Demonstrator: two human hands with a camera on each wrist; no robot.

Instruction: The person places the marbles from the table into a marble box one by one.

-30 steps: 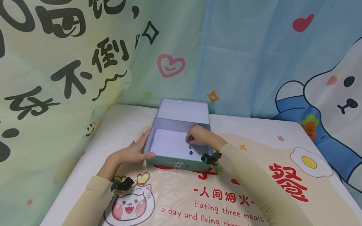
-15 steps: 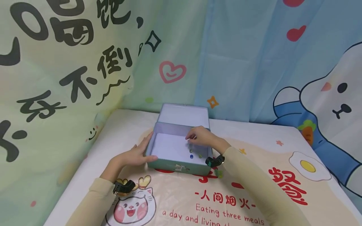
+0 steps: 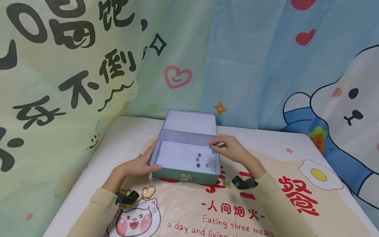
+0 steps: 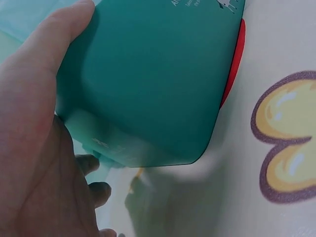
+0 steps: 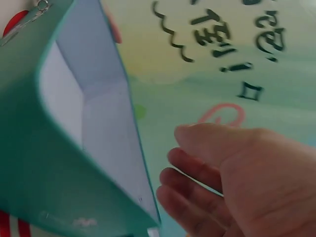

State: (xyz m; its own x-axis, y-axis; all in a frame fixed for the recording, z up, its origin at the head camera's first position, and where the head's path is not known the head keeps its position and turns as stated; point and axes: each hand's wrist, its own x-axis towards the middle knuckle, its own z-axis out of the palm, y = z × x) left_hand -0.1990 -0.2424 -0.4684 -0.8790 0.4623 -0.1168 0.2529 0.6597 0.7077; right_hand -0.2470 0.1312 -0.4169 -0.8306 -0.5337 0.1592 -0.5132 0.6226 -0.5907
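Note:
An open green tin box (image 3: 171,175) with a pale lilac inside stands on the table, lid (image 3: 189,121) tipped back. Several small glass marbles, blue and green, such as the blue marble (image 3: 198,165), lie on the right part of its floor. My left hand (image 3: 137,166) rests spread against the box's left side, thumb over the front corner. At the right rim is my right hand (image 3: 231,148), its fingertips overlapping the box's back right corner beside more marbles (image 3: 213,152). Nothing shows between its loosely bent fingers (image 5: 190,187) in the right wrist view.
The table carries a printed cloth (image 3: 183,207) with a cat face, red lettering and a fried egg. A patterned curtain (image 3: 242,65) hangs right behind the lid and along the left side. Each wrist bears a black strap (image 3: 245,182).
My right hand has moved right, from over the middle of the box to its right rim, uncovering more marbles. The left hand stays on the box's left side. The head view has tilted slightly.

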